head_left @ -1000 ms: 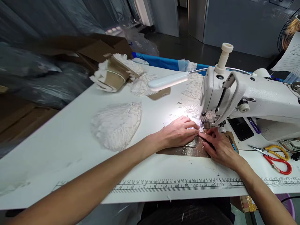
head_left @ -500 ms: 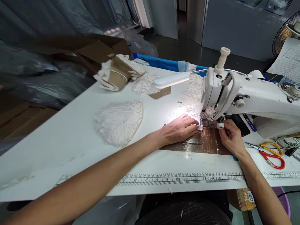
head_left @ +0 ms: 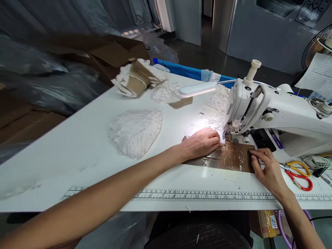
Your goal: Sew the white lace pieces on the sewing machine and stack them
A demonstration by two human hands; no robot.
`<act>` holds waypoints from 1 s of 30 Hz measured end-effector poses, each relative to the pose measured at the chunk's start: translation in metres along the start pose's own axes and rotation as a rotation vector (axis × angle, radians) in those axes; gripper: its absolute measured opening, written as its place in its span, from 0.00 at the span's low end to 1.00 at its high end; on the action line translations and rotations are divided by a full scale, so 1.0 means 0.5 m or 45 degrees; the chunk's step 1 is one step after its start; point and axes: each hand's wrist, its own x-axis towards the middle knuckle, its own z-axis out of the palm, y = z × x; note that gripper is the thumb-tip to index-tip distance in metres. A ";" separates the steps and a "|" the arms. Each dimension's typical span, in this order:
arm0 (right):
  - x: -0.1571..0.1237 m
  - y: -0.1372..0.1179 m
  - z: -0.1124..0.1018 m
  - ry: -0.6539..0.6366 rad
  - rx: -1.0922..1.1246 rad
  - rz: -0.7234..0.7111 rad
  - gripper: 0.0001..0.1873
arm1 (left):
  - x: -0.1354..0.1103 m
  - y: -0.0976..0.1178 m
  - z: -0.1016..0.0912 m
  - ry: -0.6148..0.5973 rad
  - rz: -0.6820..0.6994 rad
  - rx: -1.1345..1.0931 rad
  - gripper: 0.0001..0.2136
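My left hand point(head_left: 203, 142) lies beside the presser foot of a white sewing machine point(head_left: 275, 107), its fingers drawn together over the edge of a white lace piece point(head_left: 204, 121). Most of what sits under those fingers is hidden. A shiny brown plate point(head_left: 233, 157) covers the bed below the needle. At its right edge is my right hand point(head_left: 268, 169), thumb and index finger close together around a small dark bit that I cannot make out. The lit lamp bar point(head_left: 198, 89) shines on the lace.
A lace stack point(head_left: 136, 133) lies left of my left hand. Behind are a tied lace bundle point(head_left: 137, 79) and more lace point(head_left: 164, 92). Red-and-yellow-handled scissors point(head_left: 298, 173), a black phone point(head_left: 262, 139) and coiled cord point(head_left: 316, 160) lie at right. A printed ruler point(head_left: 197, 196) runs along the front edge.
My right hand has moved right and toward me, from beside the needle area to the plate's right edge. My left hand's fingers have curled in more. The view has shifted slightly.
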 end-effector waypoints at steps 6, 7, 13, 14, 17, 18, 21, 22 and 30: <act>0.072 -0.051 0.072 -0.278 -0.146 -0.267 0.18 | 0.009 0.004 -0.013 0.087 -0.177 -0.239 0.11; 0.081 -0.056 0.083 -0.325 -0.193 -0.266 0.19 | 0.010 0.004 -0.014 0.101 -0.168 -0.242 0.11; 0.086 -0.062 0.111 -0.378 -0.233 -0.245 0.17 | 0.008 -0.001 -0.010 0.093 -0.120 -0.285 0.11; 0.083 -0.062 0.111 -0.363 -0.220 -0.253 0.17 | 0.008 -0.002 -0.010 0.067 -0.110 -0.293 0.11; 0.075 -0.063 0.110 -0.326 -0.183 -0.251 0.17 | 0.007 -0.004 -0.013 -0.028 -0.075 -0.291 0.11; 0.074 -0.062 0.109 -0.326 -0.164 -0.242 0.17 | 0.007 -0.004 -0.015 -0.057 -0.064 -0.273 0.12; 0.074 -0.060 0.104 -0.356 -0.094 -0.209 0.17 | 0.006 -0.005 -0.019 -0.111 -0.030 -0.173 0.13; 0.074 -0.060 0.102 -0.366 -0.076 -0.200 0.17 | 0.006 -0.005 -0.020 -0.116 -0.016 -0.140 0.13; 0.070 -0.065 0.101 -0.373 -0.067 -0.178 0.18 | 0.006 0.003 -0.018 -0.050 0.095 0.029 0.13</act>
